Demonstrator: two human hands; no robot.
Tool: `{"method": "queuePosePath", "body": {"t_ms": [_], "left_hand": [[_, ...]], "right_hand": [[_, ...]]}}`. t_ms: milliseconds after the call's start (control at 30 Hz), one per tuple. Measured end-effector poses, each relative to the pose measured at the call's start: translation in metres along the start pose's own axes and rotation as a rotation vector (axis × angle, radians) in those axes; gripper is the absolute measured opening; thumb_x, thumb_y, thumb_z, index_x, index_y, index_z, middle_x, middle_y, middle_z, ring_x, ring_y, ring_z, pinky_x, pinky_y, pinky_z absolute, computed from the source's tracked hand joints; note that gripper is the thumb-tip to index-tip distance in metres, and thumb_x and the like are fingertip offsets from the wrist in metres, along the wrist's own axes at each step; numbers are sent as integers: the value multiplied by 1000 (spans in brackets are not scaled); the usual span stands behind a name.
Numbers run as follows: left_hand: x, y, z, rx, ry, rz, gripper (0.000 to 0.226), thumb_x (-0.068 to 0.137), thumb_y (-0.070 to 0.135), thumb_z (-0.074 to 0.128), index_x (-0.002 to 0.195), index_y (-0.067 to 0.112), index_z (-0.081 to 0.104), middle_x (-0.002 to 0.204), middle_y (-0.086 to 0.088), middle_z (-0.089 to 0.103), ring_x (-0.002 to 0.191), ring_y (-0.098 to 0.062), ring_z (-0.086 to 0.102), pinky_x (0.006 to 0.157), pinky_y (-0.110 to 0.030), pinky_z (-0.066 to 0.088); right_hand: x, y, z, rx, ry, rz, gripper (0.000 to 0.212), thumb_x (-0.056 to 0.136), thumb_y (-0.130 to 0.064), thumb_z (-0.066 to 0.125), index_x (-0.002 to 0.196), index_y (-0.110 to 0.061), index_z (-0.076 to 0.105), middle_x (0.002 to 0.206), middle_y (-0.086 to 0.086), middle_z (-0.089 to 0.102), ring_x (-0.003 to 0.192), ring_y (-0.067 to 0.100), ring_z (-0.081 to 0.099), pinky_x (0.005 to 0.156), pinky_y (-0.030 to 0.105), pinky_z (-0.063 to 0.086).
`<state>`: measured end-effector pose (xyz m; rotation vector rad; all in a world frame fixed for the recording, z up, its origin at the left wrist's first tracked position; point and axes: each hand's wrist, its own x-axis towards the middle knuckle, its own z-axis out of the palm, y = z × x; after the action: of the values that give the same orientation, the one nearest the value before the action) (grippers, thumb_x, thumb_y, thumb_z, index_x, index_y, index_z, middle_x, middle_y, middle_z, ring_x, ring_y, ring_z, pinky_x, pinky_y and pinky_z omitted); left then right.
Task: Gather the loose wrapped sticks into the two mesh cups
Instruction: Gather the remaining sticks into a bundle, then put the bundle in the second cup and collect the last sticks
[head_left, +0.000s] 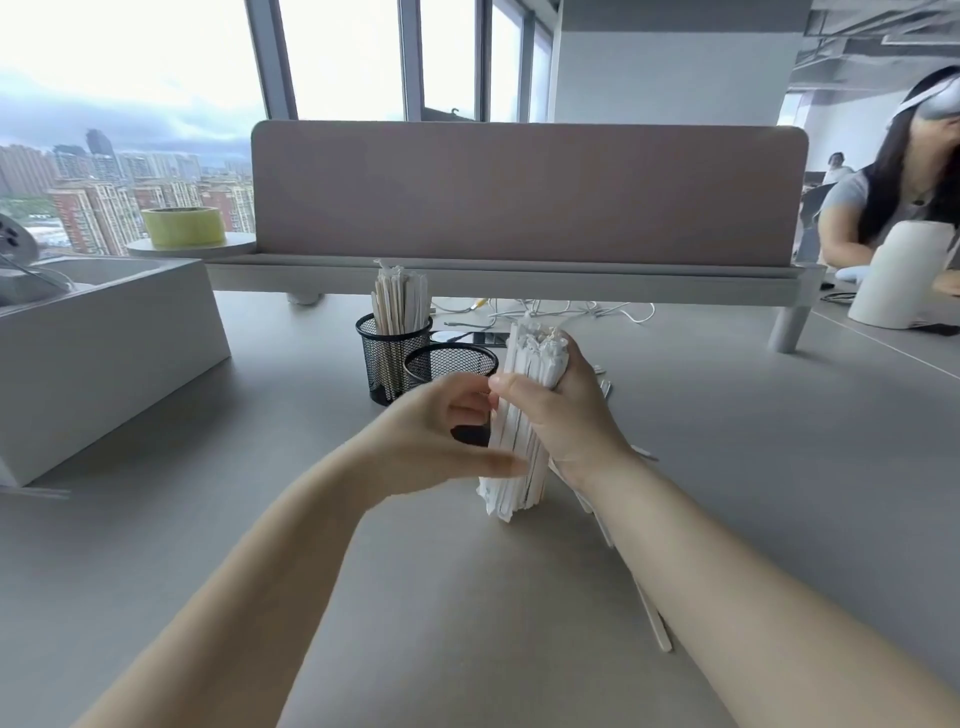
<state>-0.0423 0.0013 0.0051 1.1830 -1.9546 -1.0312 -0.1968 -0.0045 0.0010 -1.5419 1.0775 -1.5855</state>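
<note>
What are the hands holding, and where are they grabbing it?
The right hand grips a bundle of wrapped sticks around its middle, standing it upright on the table. The left hand is open, its fingertips touching the bundle's lower side.

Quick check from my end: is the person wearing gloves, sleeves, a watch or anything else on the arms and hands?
Nothing worn. The left hand and right hand are bare, without gloves or visible rings. Both forearms are uncovered to the frame edge, with no sleeves, watch or wristband in sight.
</note>
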Motion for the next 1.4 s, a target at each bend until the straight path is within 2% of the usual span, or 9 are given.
{"method": "queuePosePath", "body": {"t_ms": [167,267,400,500,767,900,1067,1233,1400], "left_hand": [[-2,1,-28,-215,448,131,48,57,34,86,101,35,65,102,9,64,84,-8,60,75,-20,50],[12,-21,-17,-158,599,73,65,50,46,83,108,41,54,122,4,52,99,-6,54,88,-24,47],[26,-46,1,-155,574,9,110,39,55,81,136,31,37,128,11,50,119,-11,52,106,-38,43],[33,-50,13,-157,543,-38,121,43,50,81,146,28,23,135,6,51,124,-12,51,108,-34,40],[28,-44,23,4,543,81,95,45,41,82,131,32,44,126,11,54,120,-12,53,105,-39,44],[19,-34,25,167,517,199,91,51,34,75,135,25,41,121,15,42,123,-8,41,102,-16,33],[13,-24,31,229,480,263,93,51,35,75,137,23,40,120,18,37,111,8,30,87,9,17],[12,-18,35,261,511,229,97,49,48,71,137,24,40,121,19,38,122,-5,35,94,-10,24],[9,-15,35,191,547,203,97,46,57,65,135,25,42,118,17,43,123,-9,40,102,-24,34]], "right_hand": [[10,-3,0,56,8,62,30,62,-30,70,84,-18,55,80,15,61,74,26,59,74,46,53],[14,-8,-1,193,-2,111,31,64,-21,70,87,-6,56,73,18,57,66,27,58,64,41,51],[16,-19,-6,400,-33,143,9,82,-2,59,77,-6,53,61,13,53,50,22,53,52,31,48],[18,-22,-8,577,-24,187,27,87,2,53,66,-14,58,56,6,54,50,19,55,52,28,48],[27,-31,-16,920,106,206,25,88,-4,52,65,-14,52,55,0,52,53,14,54,60,29,48],[34,-34,-21,987,195,117,22,88,-6,53,67,-12,51,60,-1,52,56,13,54,63,27,49],[32,-23,-20,844,286,101,18,87,-2,54,73,-11,48,59,2,54,53,14,57,54,26,50],[28,-12,-14,464,245,41,9,68,-9,67,62,-16,65,70,9,63,67,20,63,65,33,50],[24,-1,-5,387,83,79,39,71,-11,70,103,7,58,88,17,63,80,26,66,67,32,55]]}}
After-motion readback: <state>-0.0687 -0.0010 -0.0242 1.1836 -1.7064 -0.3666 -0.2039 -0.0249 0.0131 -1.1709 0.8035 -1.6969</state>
